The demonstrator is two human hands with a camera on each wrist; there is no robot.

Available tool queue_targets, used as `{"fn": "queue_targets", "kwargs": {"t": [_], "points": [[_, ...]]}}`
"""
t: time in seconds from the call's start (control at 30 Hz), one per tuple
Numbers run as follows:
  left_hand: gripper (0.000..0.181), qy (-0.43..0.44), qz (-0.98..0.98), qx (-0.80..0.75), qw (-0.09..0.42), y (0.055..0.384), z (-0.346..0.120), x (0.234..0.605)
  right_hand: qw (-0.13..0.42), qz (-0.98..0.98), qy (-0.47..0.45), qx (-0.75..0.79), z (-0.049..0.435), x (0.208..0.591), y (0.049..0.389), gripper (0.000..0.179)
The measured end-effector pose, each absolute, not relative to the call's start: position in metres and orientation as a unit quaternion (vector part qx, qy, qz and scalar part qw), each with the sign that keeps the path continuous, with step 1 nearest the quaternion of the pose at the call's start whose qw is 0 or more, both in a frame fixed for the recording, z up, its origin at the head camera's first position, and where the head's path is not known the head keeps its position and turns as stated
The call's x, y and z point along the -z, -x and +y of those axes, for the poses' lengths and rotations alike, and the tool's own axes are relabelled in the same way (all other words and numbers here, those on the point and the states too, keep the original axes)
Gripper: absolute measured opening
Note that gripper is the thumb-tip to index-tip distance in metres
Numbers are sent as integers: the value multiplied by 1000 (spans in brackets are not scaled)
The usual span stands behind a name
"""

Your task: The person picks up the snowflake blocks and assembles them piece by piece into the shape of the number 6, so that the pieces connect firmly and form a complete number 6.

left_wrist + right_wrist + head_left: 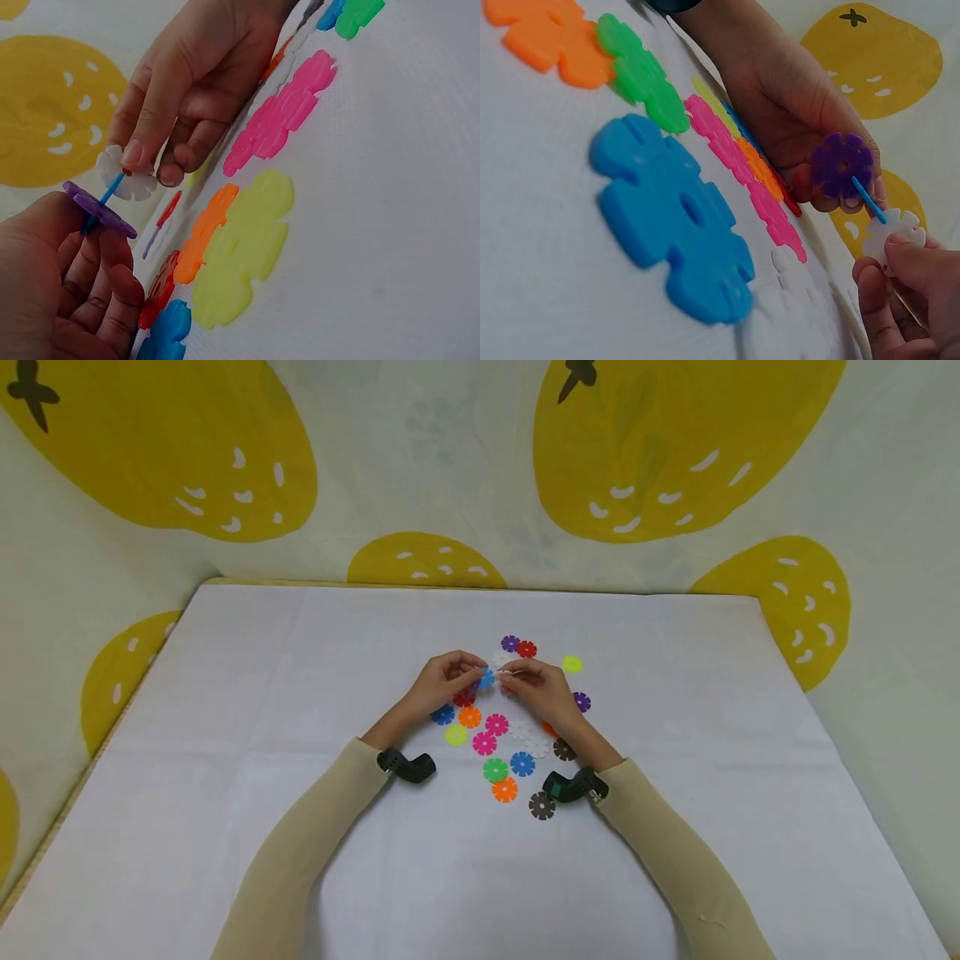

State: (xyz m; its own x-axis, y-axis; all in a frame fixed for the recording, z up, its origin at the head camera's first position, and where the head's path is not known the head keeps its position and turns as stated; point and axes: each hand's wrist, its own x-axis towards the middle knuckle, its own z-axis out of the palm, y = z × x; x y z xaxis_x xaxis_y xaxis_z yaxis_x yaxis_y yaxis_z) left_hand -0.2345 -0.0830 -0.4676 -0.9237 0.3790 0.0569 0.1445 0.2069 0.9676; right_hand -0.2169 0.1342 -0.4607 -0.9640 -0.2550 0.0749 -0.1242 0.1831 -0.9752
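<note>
Over the middle of the table, my left hand (448,681) pinches a purple notched plastic disc (830,171) with a blue disc (487,678) slotted across it. In both wrist views the blue disc shows edge-on as a thin line. A white notched disc (139,187) is pinched between the thumb and fingers of my right hand (542,689). It meets the blue disc's outer edge; how deep the two are slotted, I cannot tell. Both hands are raised a little above loose discs, among them a red disc (464,698) partly hidden by the left hand.
Loose discs lie flat around and below the hands: pink (497,724), green (495,770), orange (505,790), brown (542,806), yellow (572,664) and several others. A white cloth (225,777) covers the table. Patterned fabric (442,468) hangs behind its far edge.
</note>
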Motion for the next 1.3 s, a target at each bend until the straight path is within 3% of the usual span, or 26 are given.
{"fn": "queue_targets", "kwargs": {"t": [0.3,0.73,1.0,1.3], "points": [[26,-160,768,-609,115,235,-83,465,24,761,170,625,130,432,201,18],[26,-160,772,-604,120,240,-81,463,-2,771,190,608,136,452,214,16],[24,-148,770,-610,118,237,-79,464,-19,784,207,585,131,436,203,15],[27,-182,765,-609,108,232,-84,464,17,777,188,601,136,459,216,20]]}}
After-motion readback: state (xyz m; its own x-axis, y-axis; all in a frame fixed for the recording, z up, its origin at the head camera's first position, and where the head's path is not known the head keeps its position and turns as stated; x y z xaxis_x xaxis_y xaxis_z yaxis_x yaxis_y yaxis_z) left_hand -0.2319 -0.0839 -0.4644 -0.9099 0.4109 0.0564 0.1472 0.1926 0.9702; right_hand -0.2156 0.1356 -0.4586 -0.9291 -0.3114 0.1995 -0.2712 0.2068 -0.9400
